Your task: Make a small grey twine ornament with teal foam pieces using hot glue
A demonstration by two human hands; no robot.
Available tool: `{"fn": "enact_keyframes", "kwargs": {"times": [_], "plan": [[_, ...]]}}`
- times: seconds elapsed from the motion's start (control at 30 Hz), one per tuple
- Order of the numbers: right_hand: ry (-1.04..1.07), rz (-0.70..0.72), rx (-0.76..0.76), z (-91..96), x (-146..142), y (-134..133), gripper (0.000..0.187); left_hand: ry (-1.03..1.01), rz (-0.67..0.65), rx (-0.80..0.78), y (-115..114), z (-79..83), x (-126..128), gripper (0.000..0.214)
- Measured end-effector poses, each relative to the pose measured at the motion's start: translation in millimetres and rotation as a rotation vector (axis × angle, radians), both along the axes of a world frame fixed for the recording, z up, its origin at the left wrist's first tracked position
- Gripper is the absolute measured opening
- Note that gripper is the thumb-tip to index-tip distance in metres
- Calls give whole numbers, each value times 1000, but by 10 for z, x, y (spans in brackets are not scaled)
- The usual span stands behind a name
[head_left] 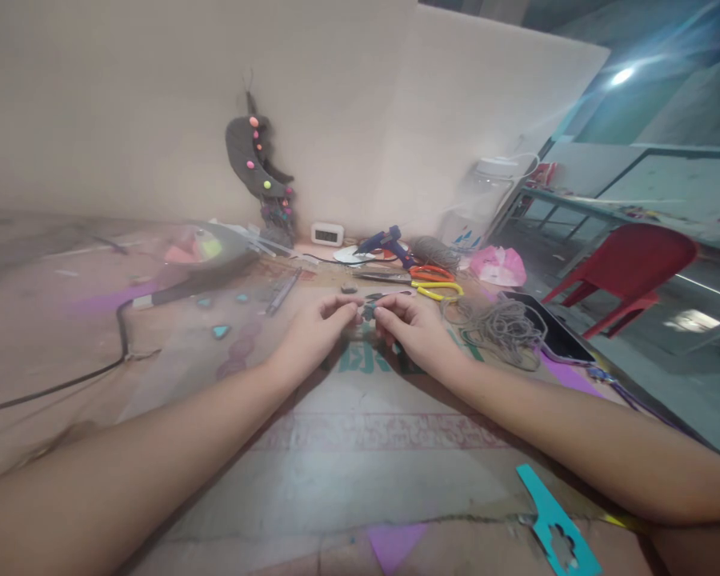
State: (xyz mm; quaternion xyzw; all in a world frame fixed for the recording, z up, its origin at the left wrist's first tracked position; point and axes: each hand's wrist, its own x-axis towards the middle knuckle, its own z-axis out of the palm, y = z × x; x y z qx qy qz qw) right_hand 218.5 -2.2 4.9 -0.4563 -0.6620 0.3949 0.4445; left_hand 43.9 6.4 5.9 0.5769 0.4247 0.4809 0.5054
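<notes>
Both hands meet over the middle of the work table. My left hand (334, 315) pinches one side of a small dark piece (369, 310), too small and blurred to name. From the other side, my right hand (409, 322) grips the same piece between thumb and fingertips. Just beyond the fingers lie a small dark object (349, 289) and scissors with yellow handles (438, 289). A tangle of grey yarn (504, 332) sits right of my right hand. Left of my left hand are a silvery marker-like stick (284, 290) and a small teal paper piece (220, 330).
A blue glue gun (390, 242), orange-handled scissors (430, 274), a white digital clock (327, 234) and a clear jug (480, 200) stand at the back. A phone (552, 328) lies right; a teal cutout (555, 520) is near the front. A dark crescent ornament (244, 152) hangs behind.
</notes>
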Motion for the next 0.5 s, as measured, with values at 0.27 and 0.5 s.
{"fn": "enact_keyframes", "kwargs": {"times": [0.27,0.5], "plan": [[3,-1,33,-1,-3,-3,26,27,36,5,-16,28,-13,16],[-3,8,43,-6,6,-8,25,55,43,-2,-26,31,-9,14]]}}
